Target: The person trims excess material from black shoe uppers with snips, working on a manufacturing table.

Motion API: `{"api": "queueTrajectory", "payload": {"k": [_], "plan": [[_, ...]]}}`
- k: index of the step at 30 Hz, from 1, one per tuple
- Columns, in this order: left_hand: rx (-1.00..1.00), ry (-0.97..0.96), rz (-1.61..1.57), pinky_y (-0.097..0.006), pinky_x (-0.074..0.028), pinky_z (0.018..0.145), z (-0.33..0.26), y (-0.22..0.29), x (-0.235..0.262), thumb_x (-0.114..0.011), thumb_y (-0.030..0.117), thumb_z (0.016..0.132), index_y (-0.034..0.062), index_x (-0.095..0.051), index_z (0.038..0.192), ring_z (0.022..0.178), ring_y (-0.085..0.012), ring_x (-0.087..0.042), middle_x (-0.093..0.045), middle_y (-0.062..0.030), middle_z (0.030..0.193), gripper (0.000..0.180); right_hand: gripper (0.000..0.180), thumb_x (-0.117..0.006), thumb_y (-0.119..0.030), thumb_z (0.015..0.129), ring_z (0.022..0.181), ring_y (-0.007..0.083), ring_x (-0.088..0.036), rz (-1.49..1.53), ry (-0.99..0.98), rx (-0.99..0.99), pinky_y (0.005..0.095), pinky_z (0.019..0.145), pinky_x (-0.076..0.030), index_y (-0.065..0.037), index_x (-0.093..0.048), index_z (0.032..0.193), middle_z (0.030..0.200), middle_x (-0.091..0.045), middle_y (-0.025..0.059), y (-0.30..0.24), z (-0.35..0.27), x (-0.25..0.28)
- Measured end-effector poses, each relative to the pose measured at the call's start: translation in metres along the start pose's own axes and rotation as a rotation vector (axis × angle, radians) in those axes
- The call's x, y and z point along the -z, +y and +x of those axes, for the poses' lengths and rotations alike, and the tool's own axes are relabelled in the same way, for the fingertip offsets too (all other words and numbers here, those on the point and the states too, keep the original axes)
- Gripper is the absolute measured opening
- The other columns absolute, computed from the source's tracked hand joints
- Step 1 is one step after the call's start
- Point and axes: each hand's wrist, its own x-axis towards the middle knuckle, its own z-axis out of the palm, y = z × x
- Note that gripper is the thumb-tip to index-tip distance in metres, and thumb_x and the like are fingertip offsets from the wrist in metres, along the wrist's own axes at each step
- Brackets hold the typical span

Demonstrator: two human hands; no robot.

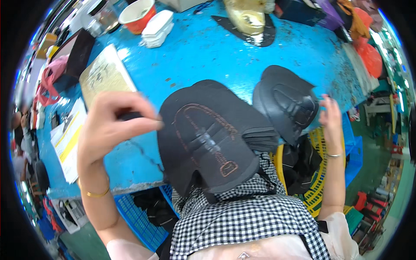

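Observation:
A stack of black shoe-upper pieces [203,143] with orange stitching on the top one rests over the table's near edge and my lap. At its left edge is my left hand [115,123], closed, thumb and forefinger pinched together. Something dark shows inside its curled fingers, but I cannot make out what. Right of that stack lies a second group of black moulded pieces [286,102]. My right hand [331,115] is raised just beside them, its fingers loosely bent and apart, somewhat blurred, with nothing visible in them.
On the blue table [195,56] stand an orange-and-white bowl [138,19], white foam boxes [157,28] and a shoe last [249,17]. A worn board [106,73] and papers [69,143] lie left. A yellow basket [318,190] and a blue basket [141,221] hold black pieces below.

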Motion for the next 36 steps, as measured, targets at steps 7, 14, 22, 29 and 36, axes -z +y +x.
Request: {"api": "queueTrajectory", "payload": {"k": [7, 14, 22, 29, 36], "plan": [[-0.098, -0.513, 0.164, -0.023, -0.047, 0.063, 0.046, 0.007, -0.042, -0.073, 0.014, 0.075, 0.0022, -0.070, 0.082, 0.068, -0.0103, -0.062, -0.068, -0.0048, 0.076, 0.014, 0.026, -0.043, -0.016, 0.099, 0.048, 0.0007, -0.027, 0.150, -0.291, 0.040, 0.0181, 0.043, -0.021, -0.004, -0.045, 0.122, 0.076, -0.043, -0.0026, -0.044, -0.008, -0.026], [-0.026, -0.614, 0.107, -0.023, -0.048, 0.065, 0.047, -0.004, -0.048, -0.071, 0.014, 0.078, 0.0025, -0.071, 0.086, 0.071, -0.0105, -0.064, -0.070, -0.0053, 0.078, 0.014, 0.023, -0.039, -0.016, 0.100, 0.048, -0.0005, -0.026, 0.081, -0.691, 0.111, 0.0161, 0.043, -0.020, -0.003, -0.042, 0.119, 0.067, -0.037, -0.0033, -0.091, -0.029, -0.088], [-0.188, -0.481, 0.128, -0.026, -0.048, 0.061, 0.042, -0.011, -0.057, -0.069, 0.011, 0.077, 0.0022, -0.069, 0.084, 0.065, -0.0140, -0.062, -0.068, -0.0076, 0.075, 0.012, 0.018, -0.046, -0.017, 0.098, 0.056, 0.0015, -0.036, -0.103, -0.935, 0.198, 0.0166, 0.048, -0.027, -0.003, -0.043, 0.108, 0.068, -0.046, -0.0029, -0.125, -0.039, -0.119], [-0.254, -0.425, 0.119, -0.027, -0.045, 0.056, 0.042, -0.018, -0.059, -0.068, 0.008, 0.074, 0.0021, -0.066, 0.079, 0.060, -0.0146, -0.059, -0.065, -0.0070, 0.069, 0.008, 0.017, -0.068, -0.009, 0.074, 0.059, 0.0224, -0.058, -0.466, -1.277, 0.934, 0.0334, 0.050, -0.043, -0.008, -0.055, 0.086, 0.066, -0.054, 0.0053, -0.128, -0.043, -0.146], [-0.315, -0.192, 0.265, -0.032, -0.041, 0.051, 0.030, -0.017, -0.068, -0.074, 0.012, 0.068, 0.0030, -0.062, 0.072, 0.054, -0.0229, -0.054, -0.060, -0.0080, 0.063, 0.015, 0.017, -0.066, -0.016, 0.076, 0.058, 0.0256, -0.057, -0.679, -1.459, 1.073, 0.0372, 0.046, -0.041, -0.010, -0.050, 0.081, 0.059, -0.052, 0.0052, -0.134, -0.042, -0.157]]}}
